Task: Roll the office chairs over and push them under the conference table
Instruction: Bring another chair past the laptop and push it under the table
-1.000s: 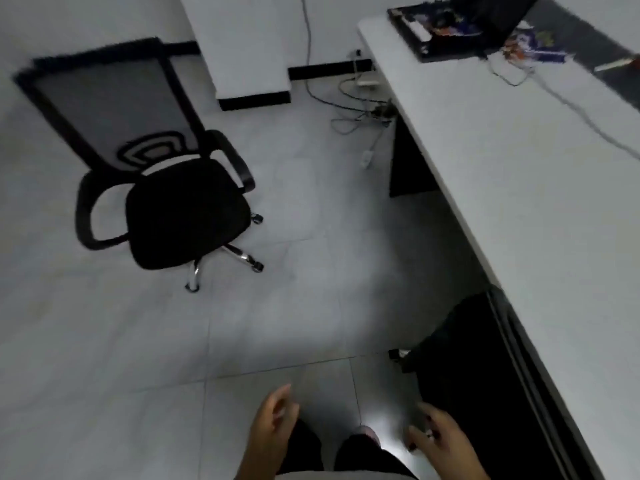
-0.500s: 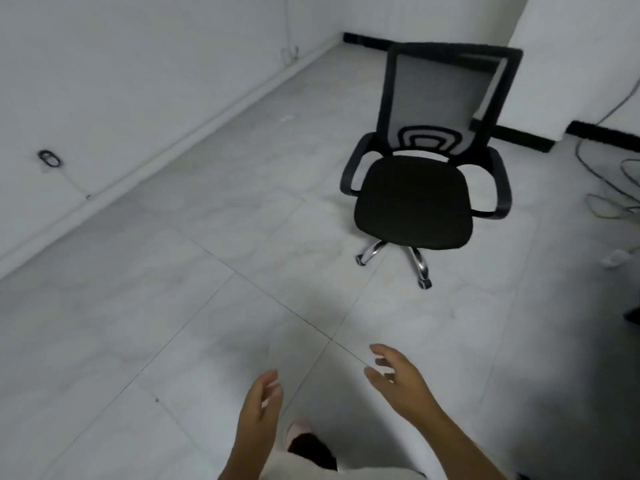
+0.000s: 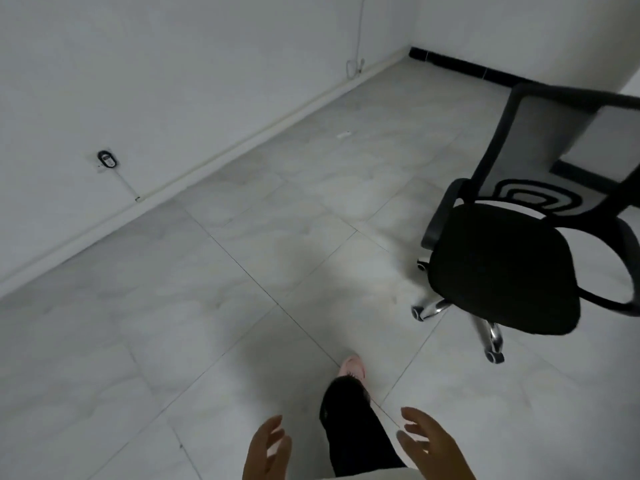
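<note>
A black office chair (image 3: 502,271) with a mesh back, two loop armrests and a chrome wheeled base stands on the tiled floor at the right, its seat facing me. My left hand (image 3: 268,452) hangs at the bottom centre, fingers apart and empty. My right hand (image 3: 433,445) is beside it, also spread and empty, well short of the chair. Neither hand touches anything. The conference table is out of view.
A white wall with a socket (image 3: 107,159) and a low skirting runs along the left. A white pillar with a black base (image 3: 581,168) stands behind the chair. My leg and pink shoe (image 3: 353,367) step forward on the grey floor tiles.
The view has swung left, away from the table, and moved closer to the chair, which now sits at the right edge. Both hands stay empty and low.
</note>
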`<state>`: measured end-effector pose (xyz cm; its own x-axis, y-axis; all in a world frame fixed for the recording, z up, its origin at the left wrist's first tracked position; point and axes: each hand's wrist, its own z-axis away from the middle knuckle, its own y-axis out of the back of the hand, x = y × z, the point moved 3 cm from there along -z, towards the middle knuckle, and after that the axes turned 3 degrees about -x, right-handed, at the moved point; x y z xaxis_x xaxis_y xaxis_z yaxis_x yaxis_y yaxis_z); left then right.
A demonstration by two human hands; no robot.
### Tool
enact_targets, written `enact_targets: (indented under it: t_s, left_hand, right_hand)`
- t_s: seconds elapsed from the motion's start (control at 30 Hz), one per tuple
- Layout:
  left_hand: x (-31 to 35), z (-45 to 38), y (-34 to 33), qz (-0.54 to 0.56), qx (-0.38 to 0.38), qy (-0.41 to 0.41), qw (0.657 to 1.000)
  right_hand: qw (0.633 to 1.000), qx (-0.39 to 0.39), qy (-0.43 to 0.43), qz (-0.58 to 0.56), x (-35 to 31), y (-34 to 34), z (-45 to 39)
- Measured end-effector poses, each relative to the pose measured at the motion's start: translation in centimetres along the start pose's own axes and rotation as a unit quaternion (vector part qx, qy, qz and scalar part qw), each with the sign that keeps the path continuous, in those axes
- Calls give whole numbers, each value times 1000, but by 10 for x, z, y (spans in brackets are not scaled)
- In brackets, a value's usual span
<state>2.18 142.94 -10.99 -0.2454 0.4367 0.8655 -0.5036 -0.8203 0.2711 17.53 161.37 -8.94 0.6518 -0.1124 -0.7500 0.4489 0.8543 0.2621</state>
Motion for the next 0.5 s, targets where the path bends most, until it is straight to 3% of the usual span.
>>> enact_targets:
  t_s: [0.2,0.33,0.5]
  left_hand:
    - [109,-160,-23,-49,-25,-65,996]
    - [195,-246,-40,-42,-20,-115,992]
    - [227,-327,-68,-43,-28,-91,995]
  right_hand:
    - [999,9,45,-12,-96,39,-139]
    - [994,58,88,-39,-168,80,-216]
    - [995,51,51,-67,-205,117,-288]
